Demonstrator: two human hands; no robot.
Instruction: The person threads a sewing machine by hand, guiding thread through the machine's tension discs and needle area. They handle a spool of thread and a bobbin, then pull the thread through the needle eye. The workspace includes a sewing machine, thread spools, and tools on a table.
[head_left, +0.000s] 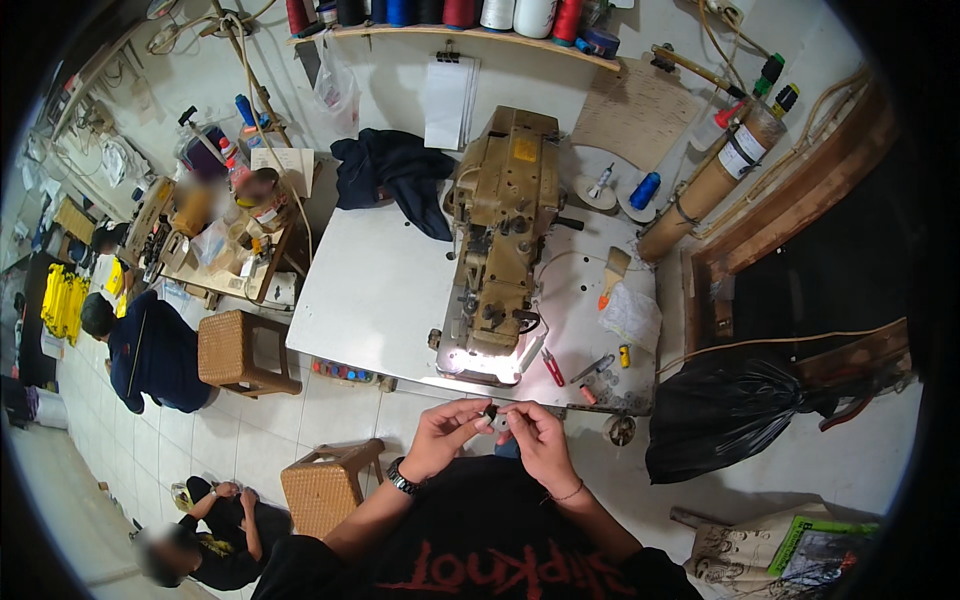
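Observation:
Both hands meet just off the front edge of the white sewing table (360, 292). My left hand (450, 435) pinches a small dark part between thumb and fingertips. In my right hand (536, 439) is a small pale metal piece (501, 421), perhaps a bobbin, held by thumb and forefinger close beside the dark part. An industrial sewing machine (506, 225) stands ahead, its lamp lit over the needle area. Right of its front end lie red-handled thread snips (553, 367), a metal tool, a small pink spool (588, 394) and several bobbins (619, 394).
A flat brush (615, 274), white cloth (631, 315) and yellow spool (625, 356) lie on the table's right. Dark fabric (390, 176) is at the back left. A black bag (720, 420) hangs right. Woven stools (322, 487) and two other people are at the left.

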